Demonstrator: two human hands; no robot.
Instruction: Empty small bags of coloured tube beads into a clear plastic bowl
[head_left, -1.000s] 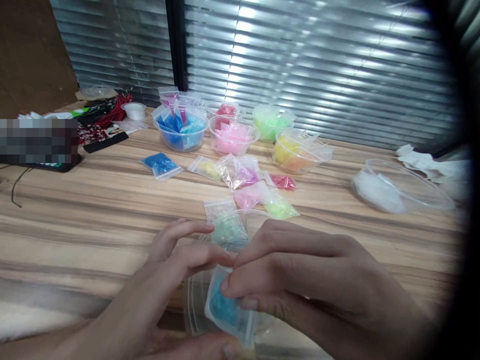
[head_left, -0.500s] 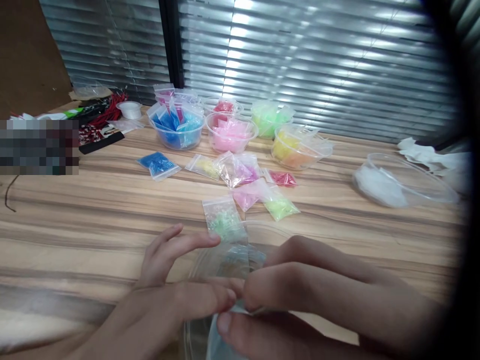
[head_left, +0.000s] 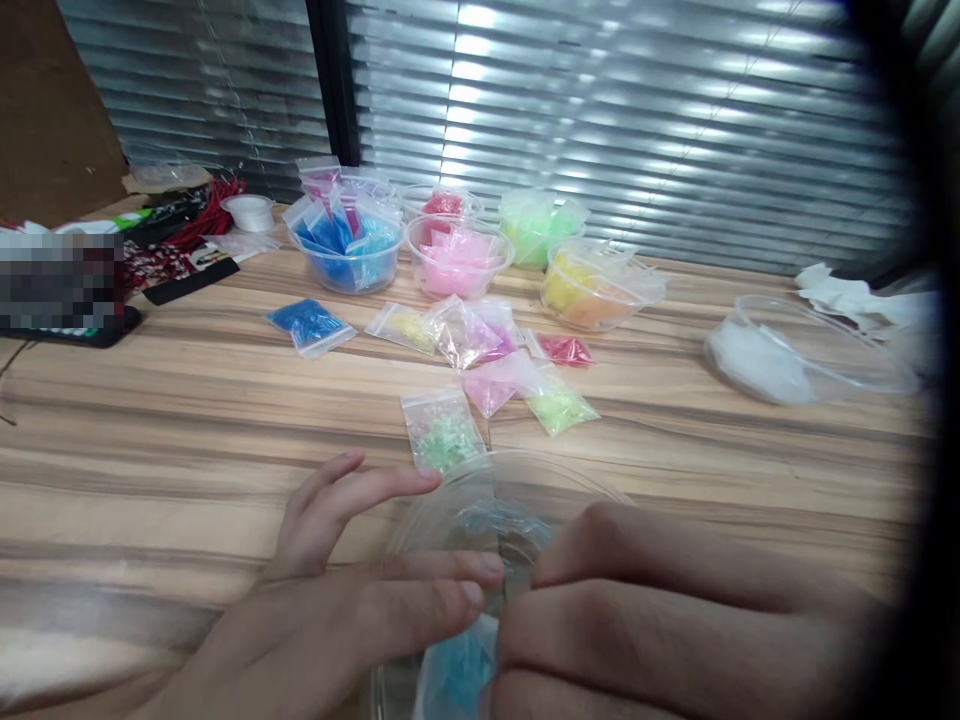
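Taking clock directions from the middle of our view, we have a large clear tub low down at six o'clock, with a small bag of blue bits over it, between our hands and partly hidden by them. Our left hand comes in from seven o'clock with its fingers spread, two fingertips by the top of that bag and another fingertip at the lower edge of the bag of green bits. Our right hand, towards five o'clock, has its fingers curled and pressed together against the right side of the blue bag; its thumb is hidden, so we cannot tell whether it pinches anything. Towards ten o'clock we see a round tub packed with dark and light blue bags, purple ones rising behind it. Just short of twelve stands a tub of pink bags, with a tub of red ones behind it. At one o'clock is a tub of green bags, and at two a tub of yellow and orange bags. Over at three o'clock a clear tub holds something white. Around the middle, loose bags lie on the wooden table: a deep blue one between nine and ten, a red one at three, and pale yellow, clear, purple, pink and lime ones between and below.
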